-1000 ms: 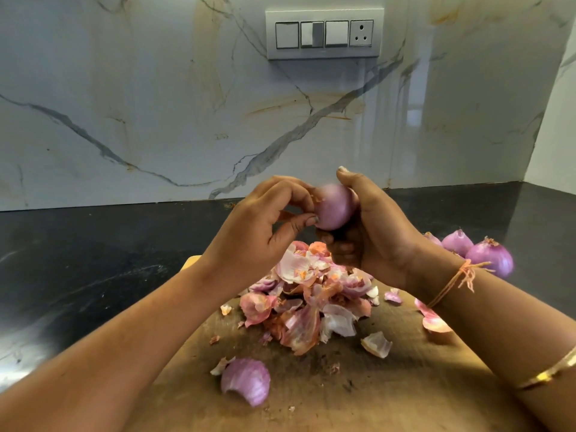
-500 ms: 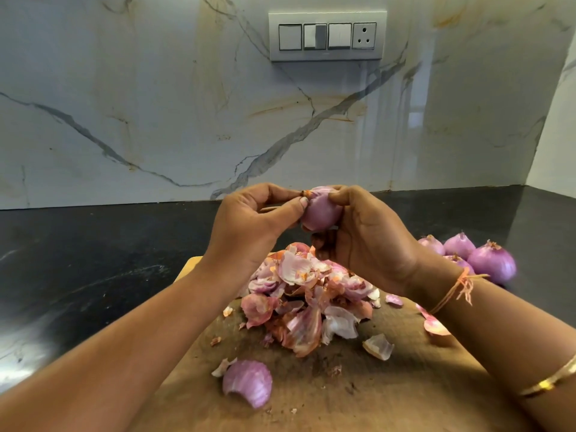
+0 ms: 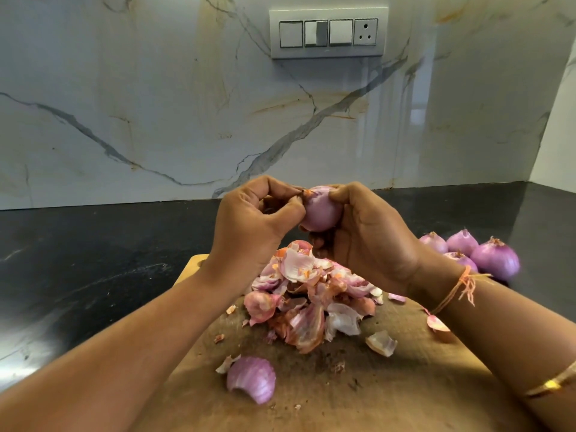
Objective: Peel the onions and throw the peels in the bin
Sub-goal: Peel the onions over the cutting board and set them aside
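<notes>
Above the peel pile, the right hand cups a red onion, fingers curled round it, while the left hand pinches its dry tip. The bulb looks firm, light, slick; its papery skin should tear easily, best lifted from that tip

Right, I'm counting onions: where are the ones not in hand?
Head view: the onion cluster sits on the black counter, far right, beyond the right hand, beside the wooden board.

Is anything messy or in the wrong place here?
Onion peels are heaped on the wooden cutting board, with loose scraps scattered around the heap. That fits peeling; nothing else stands out.
</notes>
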A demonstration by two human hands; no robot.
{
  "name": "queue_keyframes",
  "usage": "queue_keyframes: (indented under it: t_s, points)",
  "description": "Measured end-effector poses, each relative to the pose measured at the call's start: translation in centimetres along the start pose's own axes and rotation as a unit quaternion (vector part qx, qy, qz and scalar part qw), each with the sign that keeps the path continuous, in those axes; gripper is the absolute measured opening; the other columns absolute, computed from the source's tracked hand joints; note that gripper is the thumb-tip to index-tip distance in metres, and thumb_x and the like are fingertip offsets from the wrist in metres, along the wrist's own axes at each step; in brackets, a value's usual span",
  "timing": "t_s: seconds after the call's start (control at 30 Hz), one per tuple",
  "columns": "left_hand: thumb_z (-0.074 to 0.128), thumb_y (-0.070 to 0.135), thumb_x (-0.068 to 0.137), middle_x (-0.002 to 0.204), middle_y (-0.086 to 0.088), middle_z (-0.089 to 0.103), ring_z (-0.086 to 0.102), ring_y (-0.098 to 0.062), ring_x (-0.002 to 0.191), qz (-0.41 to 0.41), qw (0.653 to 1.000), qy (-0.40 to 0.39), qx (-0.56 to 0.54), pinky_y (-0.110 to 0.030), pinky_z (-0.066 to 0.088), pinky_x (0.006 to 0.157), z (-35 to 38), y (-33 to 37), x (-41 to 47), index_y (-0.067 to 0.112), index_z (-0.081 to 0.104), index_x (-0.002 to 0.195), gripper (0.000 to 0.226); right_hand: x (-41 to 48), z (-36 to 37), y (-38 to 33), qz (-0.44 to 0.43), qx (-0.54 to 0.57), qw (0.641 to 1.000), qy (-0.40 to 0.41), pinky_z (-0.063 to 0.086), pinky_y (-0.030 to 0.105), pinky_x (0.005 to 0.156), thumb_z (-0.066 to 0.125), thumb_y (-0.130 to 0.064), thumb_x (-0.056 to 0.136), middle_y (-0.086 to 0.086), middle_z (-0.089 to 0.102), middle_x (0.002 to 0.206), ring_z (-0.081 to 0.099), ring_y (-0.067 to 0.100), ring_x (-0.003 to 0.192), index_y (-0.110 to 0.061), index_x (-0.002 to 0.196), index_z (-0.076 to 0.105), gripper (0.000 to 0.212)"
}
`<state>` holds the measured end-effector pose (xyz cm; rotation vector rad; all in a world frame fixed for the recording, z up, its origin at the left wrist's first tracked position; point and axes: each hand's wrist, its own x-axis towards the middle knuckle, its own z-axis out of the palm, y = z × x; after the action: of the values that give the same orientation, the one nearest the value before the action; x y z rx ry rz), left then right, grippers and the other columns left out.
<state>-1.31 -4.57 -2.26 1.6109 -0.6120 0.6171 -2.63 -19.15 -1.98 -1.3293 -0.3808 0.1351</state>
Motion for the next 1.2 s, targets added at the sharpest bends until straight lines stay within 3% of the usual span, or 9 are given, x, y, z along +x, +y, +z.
queue_keyframes:
  t_s: [0.13,0.27,0.43,0.53,0.6,0.7,0.93,1.03,1.2]
  points:
    - [0.066,0.001,0.083,0.068,0.015,0.069,0.064,0.0,0.066,0.024,0.998,-0.005,0.058,-0.014,0.051,0.062,0.1,0.0,0.0,0.023,0.065,0.075,0.023,-0.1,-0.1,-0.4,0.028,-0.002,0.999,-0.02,0.034,0.026,0.058,0.026,-0.028,0.095,0.01,0.053,0.075,0.04,0.014,0.058,-0.002,0.114,0.052,0.042]
    - [0.063,0.015,0.078,0.073,0.011,0.067,0.061,0.002,0.063,0.053,0.993,-0.011,0.101,-0.012,0.049,0.06,0.0,0.1,0.0,0.026,0.061,0.074,0.012,-0.1,-0.1,-0.5,0.048,0.0,0.999,-0.02,0.032,0.027,0.055,0.024,-0.032,0.095,0.009,0.053,0.068,0.037,0.014,0.055,-0.003,0.1,0.054,0.042]
    - [0.065,0.007,0.085,0.067,0.01,0.063,0.057,0.003,0.058,0.035,0.991,0.016,0.128,-0.011,0.046,0.055,-0.2,-0.2,0.3,0.027,0.059,0.073,0.024,-0.2,-0.1,-0.4,0.041,-0.032,0.999,-0.003,0.039,0.026,0.058,0.033,-0.053,0.096,0.011,0.054,0.071,0.044,0.014,0.057,0.0,0.102,0.059,0.059]
    - [0.068,0.017,0.083,0.069,0.003,0.067,0.065,-0.011,0.064,0.006,0.993,0.035,0.111,-0.028,0.057,0.062,-0.3,-0.5,0.5,0.028,0.06,0.074,0.016,-0.2,0.0,-0.1,0.001,-0.067,0.998,-0.001,0.039,0.024,0.059,0.051,-0.06,0.085,0.006,0.049,0.081,0.042,0.011,0.063,-0.007,0.124,0.051,0.065]
    - [0.065,0.026,0.078,0.073,-0.004,0.07,0.068,-0.026,0.072,0.0,0.994,0.035,0.101,-0.043,0.059,0.071,-0.3,-0.4,0.5,0.028,0.061,0.075,0.005,-0.2,0.1,0.0,-0.029,-0.1,0.994,0.018,0.038,0.023,0.058,0.057,-0.048,0.083,0.005,0.047,0.086,0.041,0.01,0.065,-0.013,0.123,0.049,0.054]
    - [0.06,0.028,0.077,0.075,-0.008,0.07,0.068,-0.031,0.073,0.014,0.994,0.023,0.105,-0.05,0.057,0.07,-0.2,-0.1,0.3,0.027,0.061,0.077,0.001,-0.3,0.1,-0.1,-0.017,-0.108,0.993,0.047,0.035,0.023,0.057,0.047,-0.04,0.094,0.003,0.042,0.077,0.036,0.009,0.061,-0.006,0.117,0.052,0.041]
    - [0.065,0.021,0.083,0.073,-0.001,0.069,0.066,-0.022,0.068,0.04,0.992,0.015,0.122,-0.038,0.056,0.064,-0.1,0.0,0.2,0.028,0.059,0.078,0.011,-0.6,-0.1,-0.8,0.045,-0.035,0.998,0.008,0.017,0.029,0.053,0.031,-0.043,0.092,-0.001,0.034,0.058,0.022,0.011,0.052,-0.007,0.088,0.053,0.042]
    - [0.063,0.012,0.088,0.075,0.001,0.069,0.067,-0.016,0.069,0.035,0.989,0.033,0.137,-0.029,0.056,0.064,-0.7,-0.3,0.7,0.028,0.059,0.079,0.019,-0.7,-0.2,-0.9,0.061,-0.022,0.998,-0.007,0.011,0.033,0.058,0.03,-0.043,0.09,-0.001,0.031,0.055,0.017,0.013,0.054,-0.006,0.093,0.053,0.045]
    - [0.066,0.013,0.087,0.071,0.003,0.069,0.066,-0.011,0.064,0.031,0.988,0.015,0.152,-0.023,0.053,0.06,-0.9,-0.5,0.7,0.025,0.061,0.076,0.017,-0.7,-0.3,-0.9,0.063,-0.021,0.998,-0.012,0.015,0.029,0.053,0.03,-0.043,0.089,-0.001,0.033,0.055,0.022,0.011,0.051,-0.006,0.1,0.052,0.045]
